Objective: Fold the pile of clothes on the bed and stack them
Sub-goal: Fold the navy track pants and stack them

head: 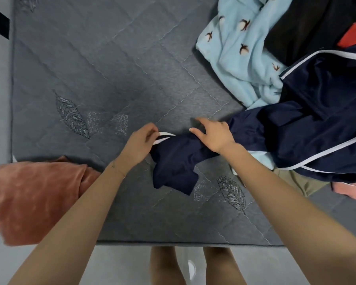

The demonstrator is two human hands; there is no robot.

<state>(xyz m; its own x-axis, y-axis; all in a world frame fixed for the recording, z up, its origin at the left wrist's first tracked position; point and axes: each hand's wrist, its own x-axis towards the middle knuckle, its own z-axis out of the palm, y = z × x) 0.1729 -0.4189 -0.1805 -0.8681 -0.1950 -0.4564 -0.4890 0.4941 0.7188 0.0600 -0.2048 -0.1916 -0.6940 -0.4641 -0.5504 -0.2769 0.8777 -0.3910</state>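
Bed (pixel 111 68): fills the middle; its near edge lies just before the person's legs (pixel 164 264).
Pile of clothes (pixel 245 58): on the bed's right side.
Jacket (pixel 317 124): on the pile's near part, with its sleeve (pixel 177 161) stretched left onto the bed's middle.
Left hand (pixel 140 145): pinches the sleeve's left end.
Right hand (pixel 214 136): rests on the sleeve, between left hand and pile.
Soft bundle (pixel 35 198): at the bed's near left corner, well apart from the pile.

navy garment (pixel 296 130) runs off frame past bed's (pixel 111 68) right edge; tan piece (pixel 296 182) mostly buried under it; red item (pixel 351 38) shows only a corner; rust cloth (pixel 35 198) at near-left corner blurred, clipped; left hand (pixel 141 144) fingers (pixel 150 129) curl, tips hidden
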